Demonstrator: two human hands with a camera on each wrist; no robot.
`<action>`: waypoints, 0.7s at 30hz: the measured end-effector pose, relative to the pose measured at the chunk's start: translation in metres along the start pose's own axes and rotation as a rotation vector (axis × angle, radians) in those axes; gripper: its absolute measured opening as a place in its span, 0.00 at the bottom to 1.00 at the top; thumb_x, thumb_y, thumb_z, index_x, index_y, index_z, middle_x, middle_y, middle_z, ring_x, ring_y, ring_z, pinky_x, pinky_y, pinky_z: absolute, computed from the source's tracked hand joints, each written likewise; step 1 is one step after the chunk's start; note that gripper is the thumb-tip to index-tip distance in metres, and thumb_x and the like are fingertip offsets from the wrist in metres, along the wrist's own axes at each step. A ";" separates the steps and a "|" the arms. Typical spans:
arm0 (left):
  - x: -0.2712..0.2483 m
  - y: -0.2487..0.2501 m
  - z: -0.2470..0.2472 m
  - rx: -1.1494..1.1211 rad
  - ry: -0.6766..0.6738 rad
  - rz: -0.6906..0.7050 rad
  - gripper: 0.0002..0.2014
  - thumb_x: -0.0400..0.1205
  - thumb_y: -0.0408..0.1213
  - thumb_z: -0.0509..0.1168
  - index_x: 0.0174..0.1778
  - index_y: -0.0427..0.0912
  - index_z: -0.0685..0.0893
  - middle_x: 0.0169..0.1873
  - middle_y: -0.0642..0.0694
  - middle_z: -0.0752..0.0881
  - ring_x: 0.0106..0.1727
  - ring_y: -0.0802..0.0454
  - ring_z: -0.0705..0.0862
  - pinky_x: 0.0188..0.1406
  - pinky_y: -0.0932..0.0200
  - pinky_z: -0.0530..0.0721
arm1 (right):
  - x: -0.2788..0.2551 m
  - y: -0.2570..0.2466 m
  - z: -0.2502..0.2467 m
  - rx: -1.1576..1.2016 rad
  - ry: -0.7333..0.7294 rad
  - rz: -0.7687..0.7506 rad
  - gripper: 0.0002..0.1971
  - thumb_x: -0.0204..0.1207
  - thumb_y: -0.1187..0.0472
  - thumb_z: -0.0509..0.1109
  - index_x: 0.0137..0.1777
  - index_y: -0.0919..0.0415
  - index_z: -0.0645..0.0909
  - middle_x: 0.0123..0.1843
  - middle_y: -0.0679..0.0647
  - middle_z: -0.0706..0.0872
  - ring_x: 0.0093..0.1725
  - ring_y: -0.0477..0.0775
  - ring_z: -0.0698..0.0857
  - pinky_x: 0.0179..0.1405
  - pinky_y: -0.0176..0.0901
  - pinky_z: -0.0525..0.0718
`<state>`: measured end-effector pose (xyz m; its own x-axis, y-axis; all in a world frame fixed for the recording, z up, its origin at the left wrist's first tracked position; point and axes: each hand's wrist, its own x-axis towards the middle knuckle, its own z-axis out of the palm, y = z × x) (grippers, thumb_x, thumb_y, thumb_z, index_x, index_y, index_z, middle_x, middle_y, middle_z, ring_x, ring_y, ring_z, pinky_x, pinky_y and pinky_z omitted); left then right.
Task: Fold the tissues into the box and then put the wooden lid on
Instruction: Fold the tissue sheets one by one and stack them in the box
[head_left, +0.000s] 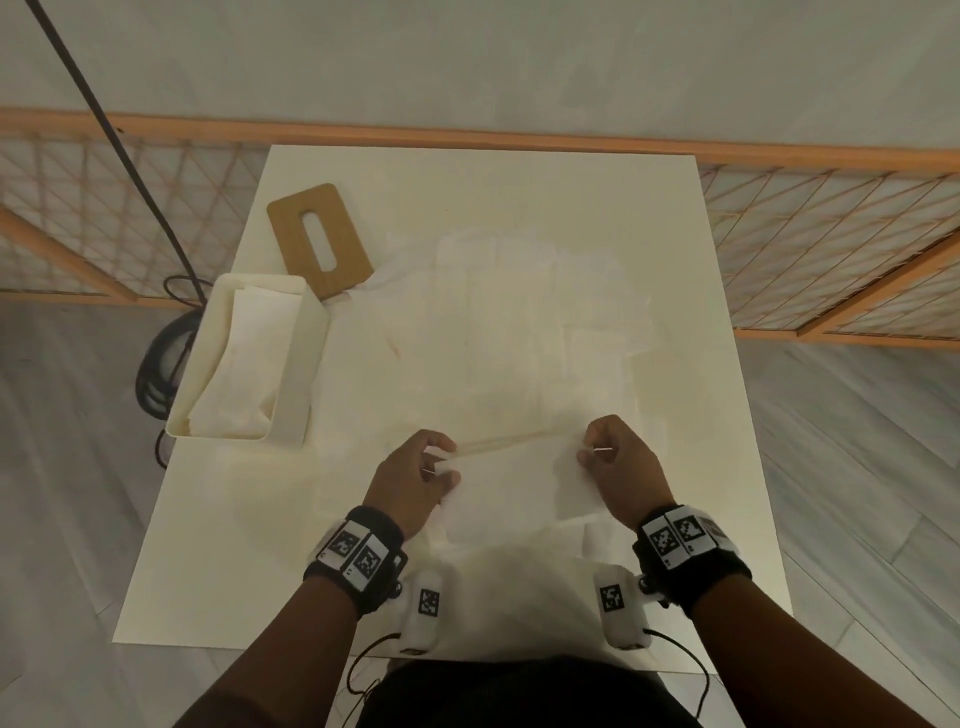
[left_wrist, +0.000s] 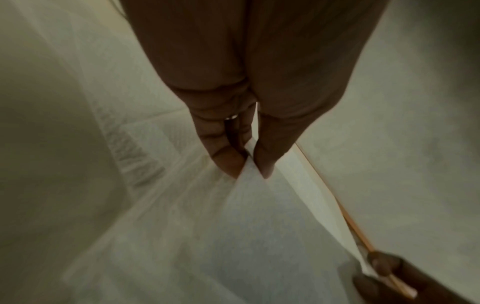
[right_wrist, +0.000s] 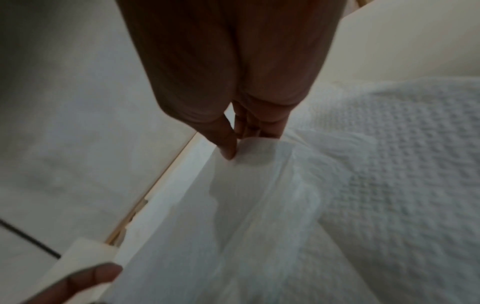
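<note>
A white tissue (head_left: 511, 478) is stretched between my hands above the near part of the table. My left hand (head_left: 439, 465) pinches its left top corner and my right hand (head_left: 592, 452) pinches the right one. The left wrist view shows thumb and fingers of my left hand (left_wrist: 249, 166) closed on the tissue (left_wrist: 259, 216) edge; the right wrist view shows my right hand (right_wrist: 239, 148) pinching the tissue (right_wrist: 233, 205). A white open box (head_left: 298, 358) holding folded tissues stands at the table's left edge. The wooden lid (head_left: 319, 239) with a slot lies beyond it.
More white tissues (head_left: 519, 322) lie spread flat over the middle of the white table (head_left: 218, 545). A wooden lattice rail (head_left: 831, 249) runs behind the table. A black cable (head_left: 119, 135) hangs at the left, with a dark object on the floor beside the box.
</note>
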<state>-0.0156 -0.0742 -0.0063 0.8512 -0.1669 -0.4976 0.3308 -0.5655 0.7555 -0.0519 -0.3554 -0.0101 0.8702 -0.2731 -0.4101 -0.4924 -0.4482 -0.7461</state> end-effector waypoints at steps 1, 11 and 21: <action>0.000 -0.001 0.002 0.022 0.006 0.010 0.14 0.81 0.34 0.74 0.53 0.59 0.82 0.45 0.49 0.89 0.35 0.53 0.87 0.42 0.57 0.87 | 0.000 0.001 0.002 -0.036 0.001 -0.026 0.11 0.81 0.69 0.68 0.44 0.51 0.78 0.47 0.50 0.89 0.44 0.53 0.89 0.28 0.25 0.78; -0.005 -0.006 0.039 0.822 0.020 0.582 0.22 0.70 0.34 0.74 0.59 0.57 0.83 0.66 0.50 0.77 0.61 0.43 0.80 0.55 0.46 0.81 | 0.013 -0.014 0.016 -0.258 0.069 -0.119 0.12 0.79 0.71 0.68 0.46 0.52 0.83 0.55 0.51 0.82 0.49 0.49 0.83 0.45 0.24 0.73; 0.002 0.007 0.037 0.891 -0.179 0.435 0.21 0.79 0.35 0.64 0.66 0.58 0.78 0.70 0.53 0.70 0.70 0.46 0.70 0.67 0.48 0.67 | 0.112 -0.094 0.047 -0.384 -0.032 0.214 0.25 0.74 0.36 0.76 0.45 0.61 0.80 0.52 0.59 0.89 0.53 0.65 0.90 0.49 0.49 0.86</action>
<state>-0.0265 -0.1078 -0.0180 0.7276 -0.5798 -0.3666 -0.4817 -0.8123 0.3288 0.0929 -0.3036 -0.0103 0.7449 -0.3710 -0.5546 -0.6282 -0.6701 -0.3955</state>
